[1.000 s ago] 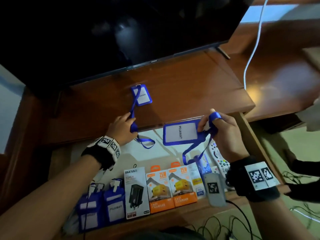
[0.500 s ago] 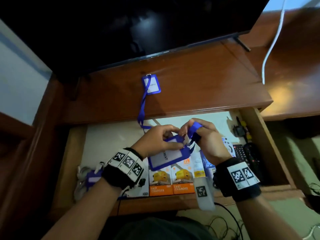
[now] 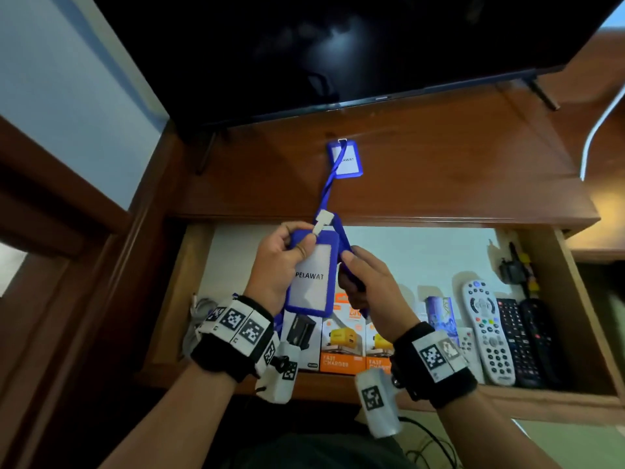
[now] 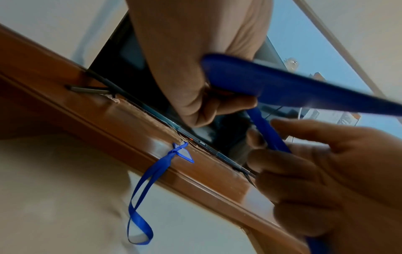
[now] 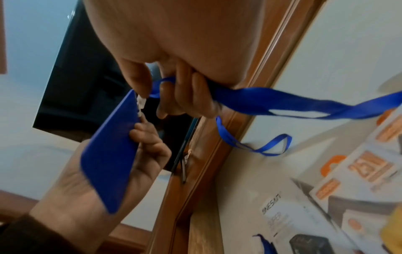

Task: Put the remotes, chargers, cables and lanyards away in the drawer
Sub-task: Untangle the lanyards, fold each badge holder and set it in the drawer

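Over the open drawer (image 3: 575, 289), my left hand (image 3: 284, 258) grips a blue badge holder (image 3: 313, 275) marked PELAWAT by its top corner. My right hand (image 3: 363, 282) is curled round that lanyard's blue strap (image 5: 282, 101), beside the badge. The strap loops out past my fingers in the right wrist view. A second blue lanyard badge (image 3: 346, 159) lies on the wooden top below the TV, and its strap (image 4: 150, 178) hangs over the edge into the drawer. Charger boxes (image 3: 341, 346) and remotes (image 3: 487, 333) lie in the drawer.
A black TV (image 3: 338, 45) stands on the wooden cabinet top (image 3: 456, 164). A white cable (image 3: 598, 130) runs down at the right. Grey cables (image 3: 199, 313) sit in the drawer's left front corner. The drawer's white floor (image 3: 422, 255) shows at the back.
My left hand left the strap on the cabinet top and took hold of the badge holder. The badge has turned upright, and my right hand has gathered its strap.
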`<state>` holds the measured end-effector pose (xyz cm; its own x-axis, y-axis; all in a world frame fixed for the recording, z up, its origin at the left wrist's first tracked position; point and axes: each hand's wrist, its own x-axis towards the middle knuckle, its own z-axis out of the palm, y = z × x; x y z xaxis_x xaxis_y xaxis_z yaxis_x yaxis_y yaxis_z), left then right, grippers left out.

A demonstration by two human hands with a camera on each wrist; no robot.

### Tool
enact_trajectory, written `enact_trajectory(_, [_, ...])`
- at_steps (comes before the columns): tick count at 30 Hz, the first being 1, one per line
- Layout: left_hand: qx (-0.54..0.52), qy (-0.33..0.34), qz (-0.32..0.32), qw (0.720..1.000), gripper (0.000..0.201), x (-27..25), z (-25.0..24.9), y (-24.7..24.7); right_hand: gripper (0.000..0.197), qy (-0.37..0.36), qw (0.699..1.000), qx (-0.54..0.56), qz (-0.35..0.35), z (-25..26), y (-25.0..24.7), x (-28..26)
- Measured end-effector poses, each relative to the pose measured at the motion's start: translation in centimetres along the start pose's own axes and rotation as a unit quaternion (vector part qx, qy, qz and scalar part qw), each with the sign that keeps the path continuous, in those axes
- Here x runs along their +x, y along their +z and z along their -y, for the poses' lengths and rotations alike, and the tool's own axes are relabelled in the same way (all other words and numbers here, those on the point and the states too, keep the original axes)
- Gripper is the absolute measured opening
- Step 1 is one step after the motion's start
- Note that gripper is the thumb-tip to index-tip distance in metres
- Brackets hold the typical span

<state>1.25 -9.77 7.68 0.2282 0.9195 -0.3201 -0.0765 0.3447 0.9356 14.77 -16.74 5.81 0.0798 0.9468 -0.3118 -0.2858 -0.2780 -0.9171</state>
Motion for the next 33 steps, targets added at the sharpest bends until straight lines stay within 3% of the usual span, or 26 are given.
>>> enact_trajectory(4, [-0.045,0.01,-0.064,0.997,0.008,-0.2,0.2,-1.4,0.014,-0.01,0.999,-0.002,0.035,0.0,3.8,0.0])
enact_trajectory(8, [-0.058,0.001,-0.077,0.995,0.006,-0.9,0.3,-4.4,0.016,-0.032,0.99,-0.134,0.038,-1.7,7.2,1.1])
enact_trajectory(11, [-0.008,0.01,-0.074,0.997,0.009,-0.7,0.4,-7.5,0.014,-0.021,0.982,-0.184,0.047,-2.4,8.7,1.8])
enact_trajectory(14, [0.108,0.042,-0.036,0.993,0.026,0.1,-0.1,-10.2,0.013,-0.001,0.979,-0.193,0.07,-2.3,9.1,1.9])
enact_trajectory(16, [0.189,0.072,0.036,0.979,0.044,0.5,-1.0,-11.4,0.011,0.016,0.973,-0.214,0.079,-2.4,8.9,1.7])
enact_trajectory(18, [0.291,0.098,0.132,0.943,0.057,0.9,-1.9,-12.1,0.012,0.032,0.971,-0.222,0.081,-2.6,8.7,1.3])
enact_trajectory(21, [0.454,0.121,0.245,0.848,0.051,1.9,-2.6,-12.1,0.018,0.048,0.966,-0.242,0.073,-3.3,8.1,0.9])
enact_trajectory(26, [0.579,0.14,0.319,0.738,0.035,2.8,-3.4,-10.6,0.051,0.073,0.964,-0.249,0.057,-4.1,7.0,0.5])
enact_trajectory(30, [0.641,0.092,0.351,0.676,0.015,3.0,-3.6,-8.9,0.02,0.073,0.961,-0.261,0.062,-4.1,5.5,0.6])
enact_trajectory(33, [0.664,0.11,0.323,0.665,0.014,3.2,-3.6,-7.9,0.008,0.035,0.953,-0.294,0.058,-4.0,4.3,0.7])
